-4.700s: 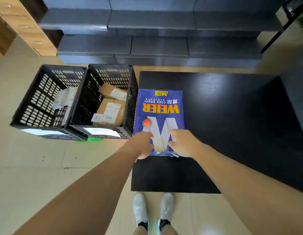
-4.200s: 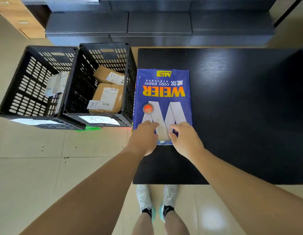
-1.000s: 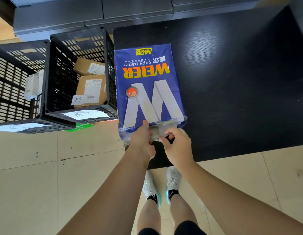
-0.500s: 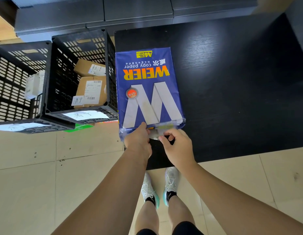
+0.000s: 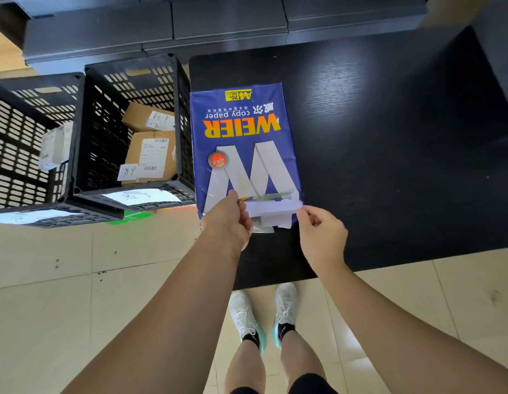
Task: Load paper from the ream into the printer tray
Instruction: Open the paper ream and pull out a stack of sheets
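Observation:
A blue ream of copy paper (image 5: pixel 241 143) lies on the black table (image 5: pixel 389 155), its near end torn open with white wrapper flaps (image 5: pixel 271 213) sticking out. My left hand (image 5: pixel 228 220) grips the near left corner of the ream's wrapper. My right hand (image 5: pixel 321 237) pinches the wrapper's torn edge at the near right corner. No printer or tray is in view.
Two black slotted crates (image 5: pixel 105 132) stand on the tiled floor left of the table; the nearer one holds cardboard parcels (image 5: pixel 150 155). Dark cabinets (image 5: pixel 218 21) run along the far wall. My feet (image 5: pixel 261 317) stand at the table's near edge.
The wrapper's near end has come further open, with white flaps now showing. My right hand has shifted right to the corner; my left hand stays on the left corner.

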The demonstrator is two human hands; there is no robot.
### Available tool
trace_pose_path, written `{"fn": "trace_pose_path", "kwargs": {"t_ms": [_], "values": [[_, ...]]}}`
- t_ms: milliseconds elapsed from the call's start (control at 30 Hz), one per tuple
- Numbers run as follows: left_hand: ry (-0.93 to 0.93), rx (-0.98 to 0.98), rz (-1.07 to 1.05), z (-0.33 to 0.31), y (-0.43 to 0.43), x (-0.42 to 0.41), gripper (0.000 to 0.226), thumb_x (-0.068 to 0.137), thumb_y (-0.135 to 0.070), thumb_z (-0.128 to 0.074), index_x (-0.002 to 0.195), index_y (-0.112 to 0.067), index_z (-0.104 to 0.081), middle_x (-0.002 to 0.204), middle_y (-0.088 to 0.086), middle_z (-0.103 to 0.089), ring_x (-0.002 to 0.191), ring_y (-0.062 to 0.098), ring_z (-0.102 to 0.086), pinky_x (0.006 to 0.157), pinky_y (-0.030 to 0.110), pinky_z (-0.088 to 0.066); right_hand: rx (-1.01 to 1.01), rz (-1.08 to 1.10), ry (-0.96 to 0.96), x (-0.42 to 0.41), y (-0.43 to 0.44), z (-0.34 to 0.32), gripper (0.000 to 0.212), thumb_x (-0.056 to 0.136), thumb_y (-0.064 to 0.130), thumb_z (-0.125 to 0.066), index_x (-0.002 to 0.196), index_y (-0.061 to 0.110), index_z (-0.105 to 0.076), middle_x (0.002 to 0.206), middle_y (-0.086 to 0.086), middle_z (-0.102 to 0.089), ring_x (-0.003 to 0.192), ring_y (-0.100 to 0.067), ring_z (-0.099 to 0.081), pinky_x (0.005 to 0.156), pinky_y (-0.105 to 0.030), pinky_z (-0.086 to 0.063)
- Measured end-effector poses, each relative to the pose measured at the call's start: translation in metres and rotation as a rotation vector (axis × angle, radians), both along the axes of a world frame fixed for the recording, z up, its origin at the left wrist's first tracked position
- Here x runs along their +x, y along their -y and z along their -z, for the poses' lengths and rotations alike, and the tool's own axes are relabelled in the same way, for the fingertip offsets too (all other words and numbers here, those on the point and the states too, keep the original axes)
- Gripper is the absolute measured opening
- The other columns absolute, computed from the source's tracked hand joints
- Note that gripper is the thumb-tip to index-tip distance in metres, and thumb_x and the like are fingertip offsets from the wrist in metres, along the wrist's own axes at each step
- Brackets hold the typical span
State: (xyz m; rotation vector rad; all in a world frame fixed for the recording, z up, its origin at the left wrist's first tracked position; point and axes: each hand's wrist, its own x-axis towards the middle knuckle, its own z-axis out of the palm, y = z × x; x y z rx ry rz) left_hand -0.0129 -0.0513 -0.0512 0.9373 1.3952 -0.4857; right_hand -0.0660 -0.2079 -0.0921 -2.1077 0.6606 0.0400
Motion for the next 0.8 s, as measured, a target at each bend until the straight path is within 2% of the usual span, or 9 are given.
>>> {"fn": "trace_pose_path", "kwargs": {"t_ms": [100,200,300,433,500,567,733,800], "values": [[-0.004,0.006,0.004,-0.001,0.000,0.000,0.029,0.090,-0.038,-0.067,0.106,-0.013,-0.069,0.073,-0.002,-0.065,0.055,0.009,-0.052,0.039,0.020,-0.044,0.034,0.058,-0.032,0.003,-0.004,-0.001,0.019,0.093,0.021,-0.065,0.104,0.012,-0.077,0.079,0.006,-0.068,0.070,-0.005,-0.060,0.060,-0.006,-0.037],[0.004,0.008,-0.005,-0.003,0.001,-0.001,0.030,0.090,-0.036,-0.068,0.108,-0.012,-0.067,0.079,0.000,-0.066,0.061,0.009,-0.054,0.047,0.023,-0.046,0.022,0.067,-0.024,0.001,-0.006,-0.003,0.018,0.092,0.021,-0.066,0.103,0.013,-0.078,0.079,0.007,-0.070,0.070,-0.005,-0.061,0.060,-0.005,-0.037],[0.004,0.004,0.001,-0.004,0.001,-0.001,0.031,0.091,-0.037,-0.067,0.110,-0.013,-0.067,0.080,0.001,-0.066,0.061,0.010,-0.054,0.048,0.023,-0.046,-0.037,0.042,-0.013,0.001,-0.007,-0.004,0.018,0.092,0.022,-0.065,0.099,0.016,-0.080,0.076,0.002,-0.073,0.071,-0.011,-0.063,0.058,-0.007,-0.038],[0.006,0.014,0.001,-0.004,0.000,0.000,0.030,0.091,-0.036,-0.067,0.111,-0.013,-0.064,0.086,0.002,-0.067,0.066,0.012,-0.055,0.050,0.023,-0.047,-0.156,-0.038,0.033,0.000,-0.008,-0.002,0.018,0.093,0.023,-0.065,0.101,0.015,-0.080,0.077,-0.002,-0.072,0.076,-0.018,-0.065,0.067,-0.026,-0.055],[0.012,0.013,0.001,-0.005,0.000,-0.001,0.030,0.091,-0.035,-0.067,0.112,-0.013,-0.064,0.086,0.002,-0.066,0.065,0.011,-0.054,0.050,0.023,-0.046,-0.218,-0.075,0.074,-0.001,-0.008,-0.001,0.018,0.092,0.022,-0.066,0.102,0.015,-0.080,0.075,-0.002,-0.071,0.075,-0.019,-0.064,0.070,-0.030,-0.057],[0.011,0.012,0.000,-0.004,0.000,-0.001,0.030,0.091,-0.034,-0.067,0.113,-0.013,-0.063,0.087,0.002,-0.066,0.064,0.011,-0.053,0.051,0.023,-0.046,-0.250,-0.086,0.104,0.000,-0.009,-0.001,0.018,0.091,0.020,-0.067,0.100,0.012,-0.080,0.074,-0.002,-0.070,0.075,-0.019,-0.064,0.069,-0.026,-0.054],[0.013,0.007,0.000,-0.002,-0.002,0.000,0.030,0.091,-0.034,-0.068,0.113,-0.015,-0.062,0.087,0.002,-0.066,0.064,0.012,-0.053,0.052,0.023,-0.047,-0.224,-0.027,0.091,0.004,-0.012,-0.005,0.017,0.091,0.021,-0.068,0.098,0.011,-0.080,0.082,-0.003,-0.073,0.081,-0.017,-0.065,0.063,-0.005,-0.036],[0.013,0.001,-0.003,-0.002,-0.002,0.001,0.030,0.091,-0.034,-0.068,0.113,-0.014,-0.063,0.085,0.001,-0.065,0.062,0.011,-0.051,0.052,0.023,-0.047,-0.187,0.004,0.086,0.006,-0.013,-0.006,0.017,0.090,0.023,-0.068,0.097,0.012,-0.080,0.083,-0.002,-0.073,0.081,-0.016,-0.065,0.062,-0.003,-0.034]]}}
